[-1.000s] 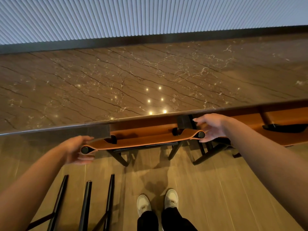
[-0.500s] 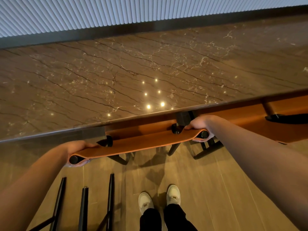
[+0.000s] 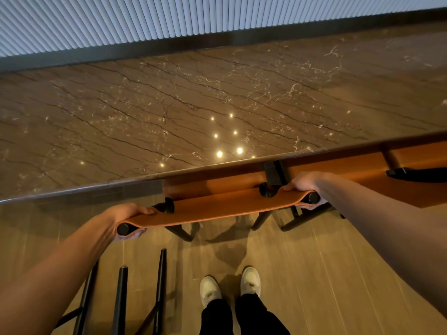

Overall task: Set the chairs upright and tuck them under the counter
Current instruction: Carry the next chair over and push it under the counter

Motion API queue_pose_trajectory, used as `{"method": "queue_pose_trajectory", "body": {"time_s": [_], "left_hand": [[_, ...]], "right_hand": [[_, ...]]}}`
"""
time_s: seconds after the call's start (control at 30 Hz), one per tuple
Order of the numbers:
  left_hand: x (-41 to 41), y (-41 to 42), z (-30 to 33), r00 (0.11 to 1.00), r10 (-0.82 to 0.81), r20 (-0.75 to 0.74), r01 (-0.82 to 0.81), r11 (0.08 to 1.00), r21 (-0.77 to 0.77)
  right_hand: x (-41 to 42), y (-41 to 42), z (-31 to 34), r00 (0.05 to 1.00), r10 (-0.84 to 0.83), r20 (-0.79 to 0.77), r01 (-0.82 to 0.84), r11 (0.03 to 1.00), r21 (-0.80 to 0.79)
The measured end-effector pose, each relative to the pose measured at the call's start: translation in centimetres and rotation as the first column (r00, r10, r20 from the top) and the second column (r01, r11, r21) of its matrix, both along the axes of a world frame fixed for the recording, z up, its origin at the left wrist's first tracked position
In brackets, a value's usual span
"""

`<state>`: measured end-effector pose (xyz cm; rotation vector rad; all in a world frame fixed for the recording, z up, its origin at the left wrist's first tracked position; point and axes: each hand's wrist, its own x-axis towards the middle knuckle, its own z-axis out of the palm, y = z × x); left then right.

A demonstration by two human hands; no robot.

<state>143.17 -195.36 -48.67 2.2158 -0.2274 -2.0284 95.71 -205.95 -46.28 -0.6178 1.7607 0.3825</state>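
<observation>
An upright chair with an orange leather backrest (image 3: 217,209) and black frame stands in front of me, its seat partly under the brown marble counter (image 3: 193,112). My left hand (image 3: 125,217) grips the backrest's left end around the black post. My right hand (image 3: 306,188) grips its right end. A second orange chair (image 3: 396,180) sits tucked under the counter at the right. Black legs of another chair (image 3: 121,293) stick up from the floor at the lower left; its seat is out of view.
The counter's front edge (image 3: 96,187) runs across the view, rising to the right. A ribbed white wall (image 3: 169,18) stands behind it. My white shoes (image 3: 229,286) stand on the wooden floor just behind the chair.
Both hands have closed on the ends of the backrest, which they only touched a second ago. The backrest now sits slightly further from the counter edge.
</observation>
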Motion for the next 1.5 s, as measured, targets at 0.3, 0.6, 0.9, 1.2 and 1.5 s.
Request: {"method": "queue_pose_trajectory", "body": {"time_s": [0.3, 0.6, 0.9, 1.2, 1.5], "left_hand": [[-6.4, 0.7, 0.1, 1.000, -0.018, 0.008, 0.018, 1.000, 0.004], [-8.9, 1.7, 0.1, 0.999, 0.013, 0.030, -0.014, 1.000, 0.012], [-10.2, 2.7, 0.6, 0.999, -0.004, 0.045, 0.004, 1.000, 0.005], [-9.8, 3.1, 0.2, 0.999, -0.036, 0.038, 0.035, 0.999, 0.036], [-11.4, 4.0, 2.5, 0.993, -0.006, 0.121, 0.001, 0.999, 0.040]], "right_hand": [[-5.2, 1.8, 0.1, 0.998, 0.048, -0.038, -0.048, 0.999, -0.010], [-6.5, 1.7, 0.6, 0.996, 0.085, -0.033, -0.085, 0.996, 0.004], [-7.3, 1.9, 0.3, 0.991, 0.133, -0.006, -0.133, 0.991, 0.003], [-7.3, 2.5, -0.2, 0.992, 0.128, 0.005, -0.128, 0.992, 0.003], [-8.1, 2.8, 0.3, 0.991, 0.118, 0.060, -0.118, 0.993, -0.004]]}}
